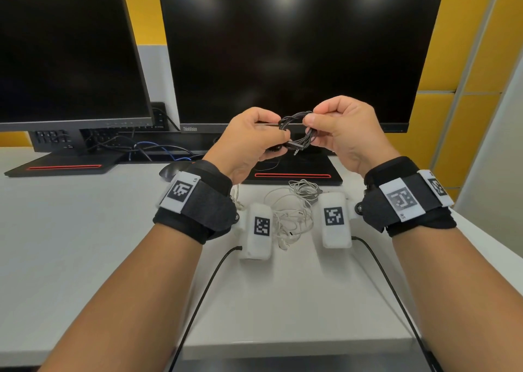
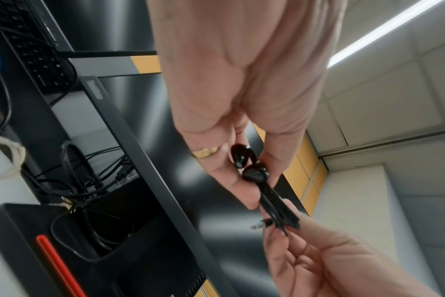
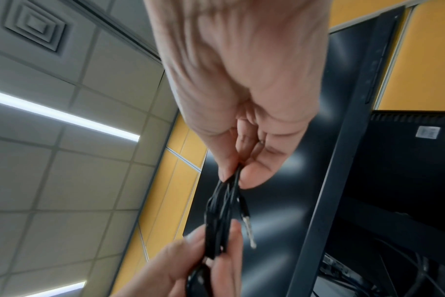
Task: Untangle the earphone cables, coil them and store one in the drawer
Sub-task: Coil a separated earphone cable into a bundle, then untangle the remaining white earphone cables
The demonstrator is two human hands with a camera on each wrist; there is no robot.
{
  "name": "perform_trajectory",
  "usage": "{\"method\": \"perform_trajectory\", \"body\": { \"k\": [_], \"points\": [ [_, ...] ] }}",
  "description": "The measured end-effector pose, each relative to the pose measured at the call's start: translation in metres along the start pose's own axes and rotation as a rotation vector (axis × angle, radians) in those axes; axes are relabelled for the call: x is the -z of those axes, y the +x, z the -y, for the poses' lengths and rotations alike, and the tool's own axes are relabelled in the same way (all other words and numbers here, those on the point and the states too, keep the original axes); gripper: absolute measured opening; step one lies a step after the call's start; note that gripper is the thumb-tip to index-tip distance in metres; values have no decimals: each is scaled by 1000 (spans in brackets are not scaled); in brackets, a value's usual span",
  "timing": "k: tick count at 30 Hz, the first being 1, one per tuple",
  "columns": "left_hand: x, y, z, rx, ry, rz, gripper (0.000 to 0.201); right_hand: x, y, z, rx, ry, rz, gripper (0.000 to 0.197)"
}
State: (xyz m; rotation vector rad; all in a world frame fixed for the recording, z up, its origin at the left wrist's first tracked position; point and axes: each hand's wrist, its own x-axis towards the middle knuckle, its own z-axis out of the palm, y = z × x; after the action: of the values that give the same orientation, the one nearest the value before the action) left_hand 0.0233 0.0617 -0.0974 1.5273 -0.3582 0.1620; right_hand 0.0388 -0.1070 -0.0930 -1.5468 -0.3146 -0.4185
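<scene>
While both hands are raised above the white desk (image 1: 85, 244), I am pinching the thin black earphone cable coil (image 1: 295, 129) between my left hand (image 1: 249, 142) and right hand (image 1: 343, 133), thumbs and fingers clamping opposite sides so the loops are not springing apart. Below, the tangled white earphone cable (image 1: 291, 216) is lying loose.

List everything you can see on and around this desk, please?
black earphone cable: 1, black, coiled, held in the air between both hands
white earphone cables: a loose tangle, white, on the desk below the hands
monitors: 2, black, screens dark, at the back of the desk
desk: 1, white
cables: several, black and blue, behind the monitor stands
left hand: pinches the coil and its earbuds
right hand: pinches the coil's other side
</scene>
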Motion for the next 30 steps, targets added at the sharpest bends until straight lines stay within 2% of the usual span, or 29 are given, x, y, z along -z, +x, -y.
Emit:
{"method": "perform_trajectory", "body": {
  "k": [5, 10, 17, 23, 28, 30],
  "points": [
    [2, -1, 1, -37, 180, -69, 8, 12, 1, 4, -97, -40, -7, 10],
    [-6, -1, -4, -3, 429, -31, 10, 26, -6, 14, -282, -154, 108, 14],
    [-32, -15, -10, 137, 837, 295, 21, 37, -25, 18, -460, -503, 194, 17],
    [-66, -19, -4, 143, 1271, 604, 29, 45, -33, 8, -599, -765, 250, 13],
    [-84, -25, 1, 118, 1677, 895, 35, 55, -35, 0, -608, -852, 332, 9],
    [-90, -26, 2, 122, 1748, 941, 38, 56, -35, -1, -638, -964, 377, 13]
  ]
}}
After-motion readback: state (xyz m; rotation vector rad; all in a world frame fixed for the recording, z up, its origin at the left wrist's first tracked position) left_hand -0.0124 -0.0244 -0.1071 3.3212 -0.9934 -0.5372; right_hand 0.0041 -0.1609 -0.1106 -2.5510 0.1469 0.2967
